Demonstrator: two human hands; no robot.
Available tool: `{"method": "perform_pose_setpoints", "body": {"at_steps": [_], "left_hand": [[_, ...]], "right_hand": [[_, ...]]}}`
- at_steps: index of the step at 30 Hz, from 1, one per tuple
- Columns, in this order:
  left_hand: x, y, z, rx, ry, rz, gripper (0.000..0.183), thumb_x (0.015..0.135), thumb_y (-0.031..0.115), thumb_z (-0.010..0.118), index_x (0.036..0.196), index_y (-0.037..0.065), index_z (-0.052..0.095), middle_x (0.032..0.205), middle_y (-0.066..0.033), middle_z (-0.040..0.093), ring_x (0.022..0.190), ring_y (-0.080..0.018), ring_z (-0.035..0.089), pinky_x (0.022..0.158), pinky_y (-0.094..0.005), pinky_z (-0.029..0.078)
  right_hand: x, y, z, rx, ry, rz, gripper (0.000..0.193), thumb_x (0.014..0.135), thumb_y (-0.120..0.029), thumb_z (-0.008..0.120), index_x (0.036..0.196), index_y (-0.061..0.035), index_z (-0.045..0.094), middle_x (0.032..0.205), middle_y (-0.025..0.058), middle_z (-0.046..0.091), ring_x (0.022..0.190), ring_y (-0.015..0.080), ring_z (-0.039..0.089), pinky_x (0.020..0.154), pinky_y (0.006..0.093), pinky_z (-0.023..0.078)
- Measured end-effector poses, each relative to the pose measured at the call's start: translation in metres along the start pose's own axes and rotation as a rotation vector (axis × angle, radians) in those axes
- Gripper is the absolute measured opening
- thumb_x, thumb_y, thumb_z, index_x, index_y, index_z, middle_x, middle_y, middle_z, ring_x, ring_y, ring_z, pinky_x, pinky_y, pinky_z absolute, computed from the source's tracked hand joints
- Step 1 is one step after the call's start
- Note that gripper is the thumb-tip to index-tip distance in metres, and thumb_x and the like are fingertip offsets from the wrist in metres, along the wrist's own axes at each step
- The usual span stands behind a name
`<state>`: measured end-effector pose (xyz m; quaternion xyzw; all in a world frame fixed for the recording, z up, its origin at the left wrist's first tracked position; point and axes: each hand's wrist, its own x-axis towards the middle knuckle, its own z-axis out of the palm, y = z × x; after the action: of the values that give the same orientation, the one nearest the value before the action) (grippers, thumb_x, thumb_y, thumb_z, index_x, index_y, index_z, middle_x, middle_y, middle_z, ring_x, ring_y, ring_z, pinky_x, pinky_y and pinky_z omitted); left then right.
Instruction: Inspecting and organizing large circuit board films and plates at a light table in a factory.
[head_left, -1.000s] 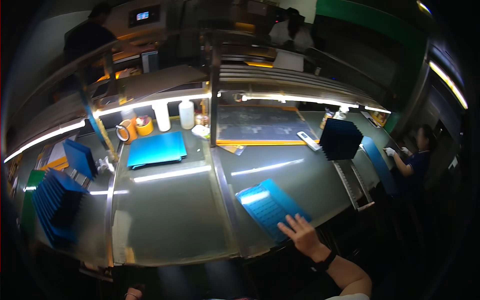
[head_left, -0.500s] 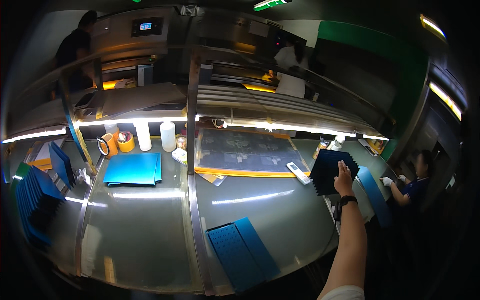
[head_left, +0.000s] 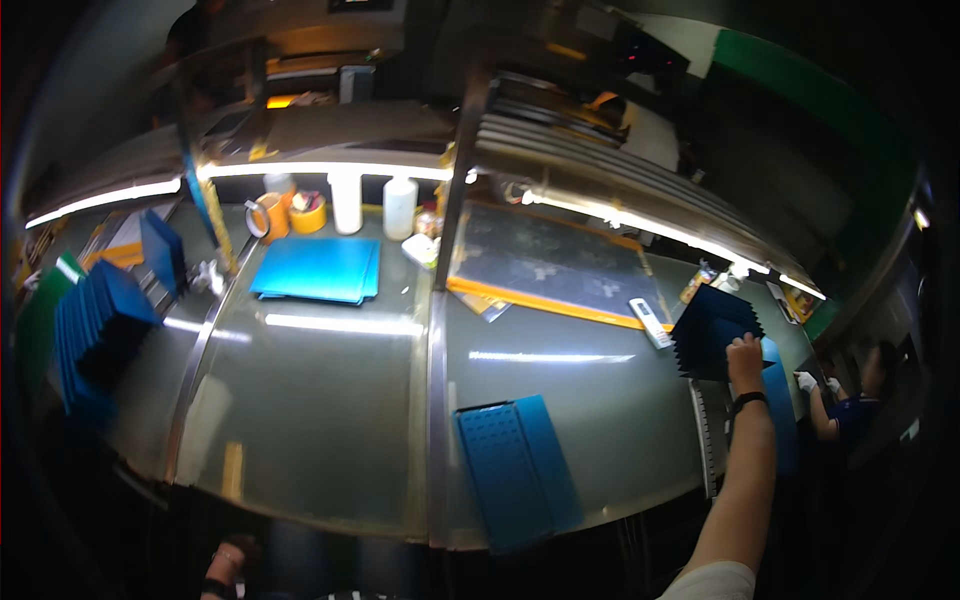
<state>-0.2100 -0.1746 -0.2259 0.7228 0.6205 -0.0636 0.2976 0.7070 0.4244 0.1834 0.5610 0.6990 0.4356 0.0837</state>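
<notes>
My right hand (head_left: 743,362) reaches out to the right, its fingers closed at the near edge of a dark blue sheet (head_left: 710,335) standing in a row of such sheets. The row sits in a pale slotted rack (head_left: 704,430), whose toothed side shows below. My left hand (head_left: 232,560) hangs low in front of the bench, dim and blurred, so its fingers cannot be made out. Nearer the middle of the bench lie two overlapping blue panels, one with rows of small holes (head_left: 490,455) and one plain (head_left: 548,450).
A stack of bright blue sheets (head_left: 315,268) lies at the back left. Another row of blue sheets (head_left: 95,330) stands at the far left. A framed dark sheet (head_left: 555,265), a white remote (head_left: 650,322) and bottles (head_left: 400,208) line the back. A gloved co-worker (head_left: 855,410) is at the right.
The view has swung, shifting the bench up and rightward. My right hand's fingers, earlier stretched flat against the sheets, are now curled at a sheet's edge. My left hand has come into view.
</notes>
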Motion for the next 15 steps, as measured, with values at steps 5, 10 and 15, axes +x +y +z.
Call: {"method": "perform_pose_setpoints", "body": {"at_steps": [5, 10, 15], "left_hand": [[0.044, 0.111, -0.123, -1.044, 0.12, -0.82, 0.028, 0.09, 0.029, 0.044, 0.094, 0.01, 0.064, 0.09, -0.0127, 0.066, 0.085, -0.0286, 0.064, 0.072, -0.0393, 0.051], [0.047, 0.042, -0.064, -0.117, -0.072, -0.457, 0.028, 0.086, 0.032, 0.049, 0.094, 0.011, 0.067, 0.098, -0.0133, 0.066, 0.088, -0.0297, 0.064, 0.077, -0.0411, 0.05], [0.023, 0.095, -0.105, -0.419, -0.095, -0.548, 0.033, 0.086, 0.032, 0.049, 0.101, 0.01, 0.067, 0.1, -0.0129, 0.067, 0.09, -0.0292, 0.064, 0.08, -0.0404, 0.05]], "right_hand": [[0.003, 0.055, -0.058, 0.094, 0.096, 0.021, 0.003, 0.07, -0.011, 0.061, 0.07, -0.009, 0.059, 0.078, 0.0078, 0.056, 0.085, 0.0262, 0.053, 0.072, 0.0396, 0.043], [0.005, 0.023, -0.062, 0.365, 0.0, 0.142, 0.039, 0.067, -0.004, 0.069, 0.103, -0.0074, 0.053, 0.105, 0.0121, 0.054, 0.103, 0.0329, 0.05, 0.085, 0.0411, 0.045], [0.006, -0.015, -0.049, 0.37, 0.013, 0.177, 0.052, 0.066, -0.009, 0.074, 0.113, -0.0089, 0.051, 0.112, 0.0089, 0.051, 0.105, 0.0297, 0.05, 0.085, 0.0391, 0.047]]}}
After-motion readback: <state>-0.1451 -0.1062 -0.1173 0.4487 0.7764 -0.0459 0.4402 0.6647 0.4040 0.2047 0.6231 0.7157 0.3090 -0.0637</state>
